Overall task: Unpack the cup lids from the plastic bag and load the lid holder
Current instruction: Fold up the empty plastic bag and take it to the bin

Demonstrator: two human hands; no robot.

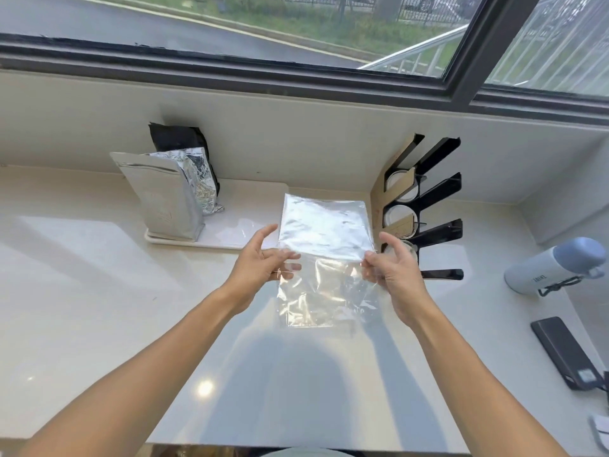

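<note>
A clear plastic bag (324, 255) is held flat above the white counter, and it looks empty. My left hand (263, 263) pinches its left edge. My right hand (392, 272) pinches its right edge. The bag's upper half shines white and its lower half is crumpled and see-through. Just right of the bag stands the lid holder (425, 206), a black and cardboard rack with slanted slots. White cup lids (400, 188) sit in its slots, and the lowest lid is partly hidden behind my right hand.
A white tray (230, 239) at the back carries silver foil pouches (164, 199) and a black pouch (179, 138). A blue and white bottle (553, 265) lies at the right, with a dark power bank (565, 352) nearer me. A window runs along the back wall.
</note>
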